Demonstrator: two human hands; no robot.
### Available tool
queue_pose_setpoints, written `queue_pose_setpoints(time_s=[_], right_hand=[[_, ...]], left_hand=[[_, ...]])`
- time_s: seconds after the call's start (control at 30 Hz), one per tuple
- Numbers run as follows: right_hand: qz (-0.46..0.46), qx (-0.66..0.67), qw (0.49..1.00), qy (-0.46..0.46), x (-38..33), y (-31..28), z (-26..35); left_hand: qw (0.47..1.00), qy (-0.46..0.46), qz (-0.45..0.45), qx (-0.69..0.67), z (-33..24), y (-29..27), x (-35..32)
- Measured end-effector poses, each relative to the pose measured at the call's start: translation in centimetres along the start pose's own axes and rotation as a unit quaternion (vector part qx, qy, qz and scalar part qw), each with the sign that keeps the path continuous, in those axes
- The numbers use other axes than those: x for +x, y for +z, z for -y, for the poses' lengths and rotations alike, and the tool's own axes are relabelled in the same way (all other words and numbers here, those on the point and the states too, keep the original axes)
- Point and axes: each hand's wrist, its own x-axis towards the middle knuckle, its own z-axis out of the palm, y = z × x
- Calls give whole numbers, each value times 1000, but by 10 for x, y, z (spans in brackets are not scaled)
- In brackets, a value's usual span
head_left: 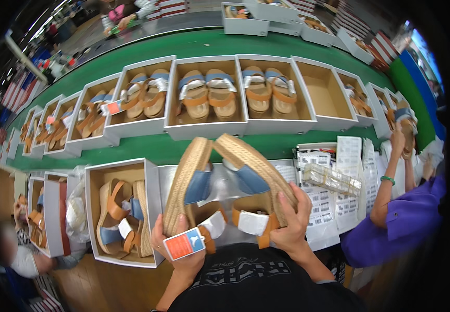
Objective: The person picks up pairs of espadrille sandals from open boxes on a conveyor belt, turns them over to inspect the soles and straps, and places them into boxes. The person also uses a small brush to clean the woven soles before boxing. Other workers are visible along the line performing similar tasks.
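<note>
A pair of wedge sandals is held up before me, one in each hand, toes together and heels toward me. My left hand (182, 247) grips the left sandal (189, 182) by its heel end; an orange and blue hang tag (184, 244) lies over its fingers. My right hand (293, 221) is wrapped round the heel of the right sandal (256, 174). Both have woven tan soles, blue toe straps and brown ankle straps with white paper wrapped on them. Beside my left hand stands a white box (151, 208) with another such pair (126, 218) in it.
A row of open shoe boxes (206, 127) with sandals runs along the green conveyor (193, 47); one box (318, 88) holds no shoes. To the right lie label sheets (347, 208) and a clear-wrapped bundle (331, 179). A co-worker in purple (402, 223) handles a sandal at far right.
</note>
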Motion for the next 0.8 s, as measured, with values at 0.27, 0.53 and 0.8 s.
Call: queue_pose_setpoints(time_s=[0.27,0.53,0.8], right_hand=[[-19,-3,1000,-20,-10,7,-7],[5,-49,998,-49,-9,-1,-12],[187,659,592,425,-47,0,-26]], left_hand=[[997,7,18,69,-4,-9,3],[998,11,6,60,2,-8,0],[512,-527,237,-635,42,4,-22]])
